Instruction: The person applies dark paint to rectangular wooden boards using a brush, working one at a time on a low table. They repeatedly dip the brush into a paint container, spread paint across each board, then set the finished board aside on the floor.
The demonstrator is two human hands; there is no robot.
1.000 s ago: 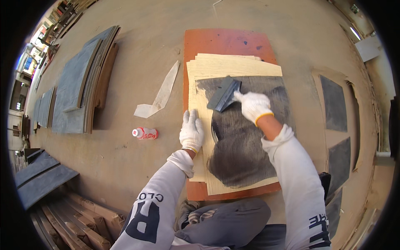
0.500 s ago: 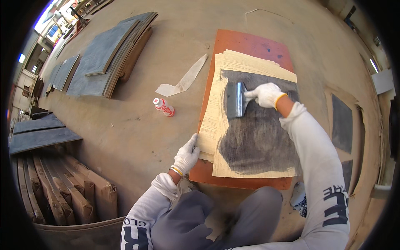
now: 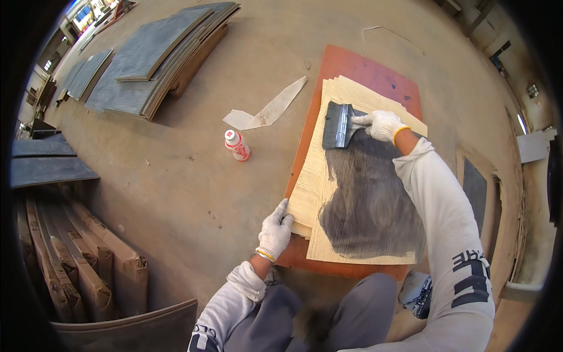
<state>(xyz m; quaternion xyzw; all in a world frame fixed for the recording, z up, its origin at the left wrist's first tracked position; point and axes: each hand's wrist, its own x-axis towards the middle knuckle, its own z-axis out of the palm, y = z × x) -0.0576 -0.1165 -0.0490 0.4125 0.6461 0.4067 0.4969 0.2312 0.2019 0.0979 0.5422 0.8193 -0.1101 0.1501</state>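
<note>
My right hand (image 3: 384, 127), in a white knit glove, is closed round the handle of a wide flat brush (image 3: 337, 125) with a metal band and dark bristles. The bristles lie on the upper left of the top wood-grained sheet (image 3: 325, 249), which is part of a fanned stack of pale sheets. Dark wet coating (image 3: 375, 205) covers most of that sheet, leaving a pale strip at its left and bottom. My left hand (image 3: 275, 232), also gloved, rests at the stack's left edge with thumb and forefinger apart. Its other fingers are partly hidden.
Under the sheets lies a reddish-brown board (image 3: 316, 264). A white-and-red bottle (image 3: 237, 145) and a torn pale strip (image 3: 267, 111) are on the floor to the left. Beyond are stacked grey panels (image 3: 141, 82); brown-wrapped packs (image 3: 117, 264) stand at lower left.
The brush has moved up and toward the sheet's left edge, its dark bristles now spread over the upper left corner. The left hand stays at the stack's edge. The whole view has shifted slightly.
</note>
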